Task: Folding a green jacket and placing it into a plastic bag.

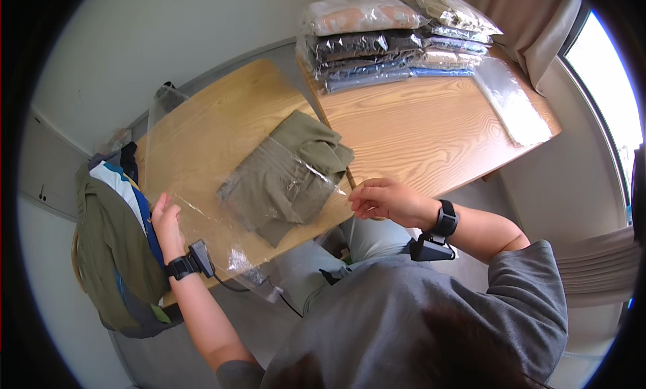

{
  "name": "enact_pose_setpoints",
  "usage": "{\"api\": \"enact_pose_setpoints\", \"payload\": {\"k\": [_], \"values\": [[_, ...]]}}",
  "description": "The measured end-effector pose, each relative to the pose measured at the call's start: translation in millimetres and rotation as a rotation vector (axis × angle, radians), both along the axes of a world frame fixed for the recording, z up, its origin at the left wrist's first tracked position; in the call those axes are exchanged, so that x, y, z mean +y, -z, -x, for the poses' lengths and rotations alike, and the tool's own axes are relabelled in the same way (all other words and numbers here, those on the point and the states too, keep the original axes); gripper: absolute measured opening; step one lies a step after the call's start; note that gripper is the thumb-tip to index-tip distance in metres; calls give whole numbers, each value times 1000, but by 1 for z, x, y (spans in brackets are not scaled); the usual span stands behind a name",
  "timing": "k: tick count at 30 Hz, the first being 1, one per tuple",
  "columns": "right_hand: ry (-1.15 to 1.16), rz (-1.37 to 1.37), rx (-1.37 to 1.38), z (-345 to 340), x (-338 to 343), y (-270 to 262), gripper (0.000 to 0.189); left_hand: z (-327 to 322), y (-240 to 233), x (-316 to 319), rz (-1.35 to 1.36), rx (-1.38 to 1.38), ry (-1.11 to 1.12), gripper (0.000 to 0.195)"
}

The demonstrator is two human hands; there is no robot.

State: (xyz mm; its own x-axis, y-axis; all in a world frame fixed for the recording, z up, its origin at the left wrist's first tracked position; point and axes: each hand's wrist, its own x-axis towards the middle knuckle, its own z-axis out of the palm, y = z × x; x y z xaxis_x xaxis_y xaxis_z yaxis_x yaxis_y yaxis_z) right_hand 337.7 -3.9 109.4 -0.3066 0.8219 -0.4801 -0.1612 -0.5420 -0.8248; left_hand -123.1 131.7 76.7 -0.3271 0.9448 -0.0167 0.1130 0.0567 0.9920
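Note:
A folded olive-green garment (313, 141) lies on the wooden table in front of me, its lower part under or inside a large clear plastic bag (192, 152). The bag spreads left across the table and hangs past the near edge. My left hand (167, 222) is at the bag's left part, fingers partly curled; whether it pinches the film is unclear. At the right corner of the bag's edge is my right hand (376, 199), its fingertips close together; the film between them is too thin to make out. Each wrist wears a black strap with a small device.
Loose clothes (116, 247), olive-green and multicoloured, are heaped at the left table end. On the second wooden table (404, 121), bagged folded garments (368, 46) stand in two stacks at the back, with flat clear bags (512, 104) to their right. A gap separates the tables.

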Motion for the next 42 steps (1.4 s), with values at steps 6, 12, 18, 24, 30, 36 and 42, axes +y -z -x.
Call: {"api": "enact_pose_setpoints", "payload": {"k": [6, 12, 18, 24, 30, 36, 42], "values": [[63, 325, 352, 38, 9, 23, 57, 11, 6, 9, 17, -80, -56, 68], [316, 299, 604, 76, 33, 41, 71, 30, 7, -10, 37, -51, -116, 66], [342, 291, 712, 66, 31, 43, 77, -50, -48, -69, -333, 1050, 191, 57], [382, 202, 605, 90, 50, 41, 47, -72, -9, -120, 65, 815, 620, 64], [397, 56, 648, 105, 65, 38, 41, -78, 25, -121, 1, 1003, 513, 65], [453, 44, 654, 104, 70, 34, 39, -86, 22, -124, 37, 1087, 461, 69], [413, 20, 801, 48, 71, 29, 42, -97, 11, -122, 130, 1145, 527, 80]]}}
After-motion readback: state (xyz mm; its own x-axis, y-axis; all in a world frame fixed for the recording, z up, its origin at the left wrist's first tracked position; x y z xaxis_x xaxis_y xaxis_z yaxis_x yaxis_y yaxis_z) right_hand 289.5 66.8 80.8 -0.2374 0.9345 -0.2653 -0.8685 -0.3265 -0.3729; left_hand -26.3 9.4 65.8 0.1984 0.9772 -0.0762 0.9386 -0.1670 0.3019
